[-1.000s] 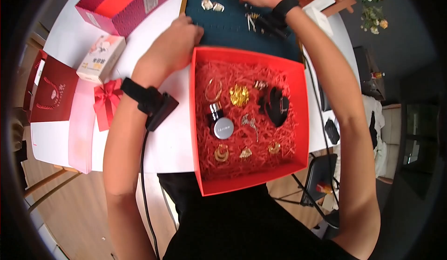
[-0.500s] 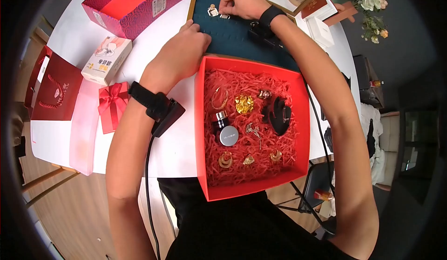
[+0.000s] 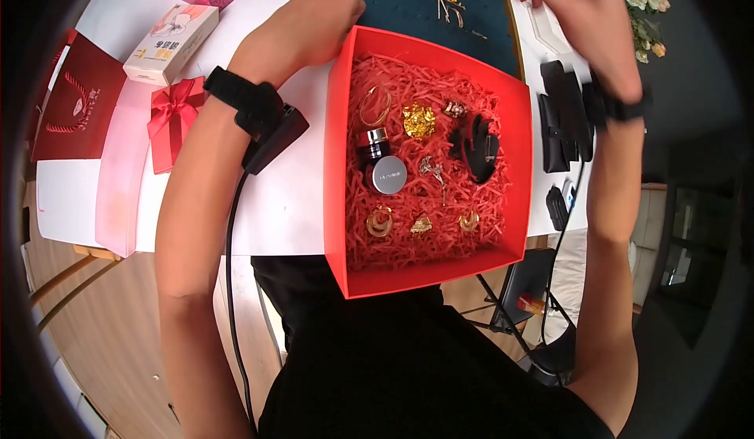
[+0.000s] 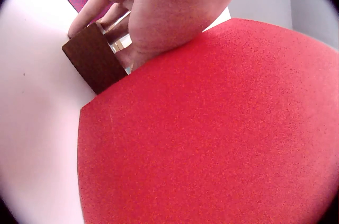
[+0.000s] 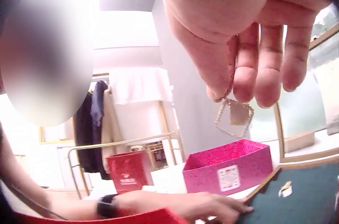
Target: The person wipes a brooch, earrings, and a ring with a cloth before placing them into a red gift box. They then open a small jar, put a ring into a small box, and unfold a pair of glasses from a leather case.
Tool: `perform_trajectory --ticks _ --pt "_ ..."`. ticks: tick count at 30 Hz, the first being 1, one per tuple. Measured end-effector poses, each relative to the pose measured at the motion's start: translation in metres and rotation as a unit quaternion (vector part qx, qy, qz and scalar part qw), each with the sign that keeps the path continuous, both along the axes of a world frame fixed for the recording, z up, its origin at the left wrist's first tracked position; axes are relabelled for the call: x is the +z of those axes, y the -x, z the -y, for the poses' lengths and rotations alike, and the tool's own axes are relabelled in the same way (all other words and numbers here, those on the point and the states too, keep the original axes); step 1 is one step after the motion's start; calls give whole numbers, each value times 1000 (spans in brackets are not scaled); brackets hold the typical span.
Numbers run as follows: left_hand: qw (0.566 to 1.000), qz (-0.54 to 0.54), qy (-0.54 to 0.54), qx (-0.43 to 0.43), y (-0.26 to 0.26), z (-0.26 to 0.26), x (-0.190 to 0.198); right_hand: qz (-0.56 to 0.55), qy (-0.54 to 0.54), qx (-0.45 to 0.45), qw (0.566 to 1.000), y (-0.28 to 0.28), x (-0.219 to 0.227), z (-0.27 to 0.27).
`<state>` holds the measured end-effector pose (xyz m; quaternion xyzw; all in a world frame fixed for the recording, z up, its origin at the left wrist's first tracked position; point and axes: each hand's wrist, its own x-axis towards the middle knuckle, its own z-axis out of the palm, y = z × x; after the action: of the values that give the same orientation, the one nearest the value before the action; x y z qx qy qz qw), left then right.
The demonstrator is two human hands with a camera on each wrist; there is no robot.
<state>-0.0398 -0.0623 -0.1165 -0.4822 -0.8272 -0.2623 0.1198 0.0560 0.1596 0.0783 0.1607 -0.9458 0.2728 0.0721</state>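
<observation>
My right hand point(image 3: 585, 23) is raised beyond the right edge of the teal, wood-framed jewellery tray point(image 3: 397, 3). In the right wrist view its thumb and index finger pinch a square earring point(image 5: 240, 116) with a beaded outline, which dangles below the fingertips. A similar earring point(image 5: 286, 188) lies in the tray. My left hand point(image 3: 314, 21) grips the tray's left side; the left wrist view shows its fingers over the brown wooden frame point(image 4: 95, 57). Close in front stands an open red box point(image 3: 428, 278), with jewellery, a grey-lidded jar point(image 3: 389, 175) and gold foil point(image 3: 419, 120) on red shredded paper.
On the left are a pale carton point(image 3: 173, 42), a red ribboned gift box point(image 3: 174, 121) and a dark red paper bag point(image 3: 78, 109). A purple patterned box point(image 5: 249, 163) stands behind them. Chains point(image 3: 449, 9) lie in the tray. Black cases point(image 3: 554, 129) lie at the right.
My right hand has picked an earring from the tray's left part and carried it up and right. The left hand stays at the tray's side, while the head view has tilted lower.
</observation>
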Motion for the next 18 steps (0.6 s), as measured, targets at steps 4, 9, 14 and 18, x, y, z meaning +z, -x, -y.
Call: perform_trajectory --ticks 4,9,14,18 --pt "1000 12 -14 -3 -3 2 6 131 20 41 990 -85 -14 21" --pt "1000 22 16 -10 3 2 4 213 30 164 963 -130 -42 37" --pt "999 -16 -5 -35 5 2 2 274 6 184 944 -146 -57 38" --pt "999 -8 2 -33 2 3 9 322 28 186 928 -146 -62 42"
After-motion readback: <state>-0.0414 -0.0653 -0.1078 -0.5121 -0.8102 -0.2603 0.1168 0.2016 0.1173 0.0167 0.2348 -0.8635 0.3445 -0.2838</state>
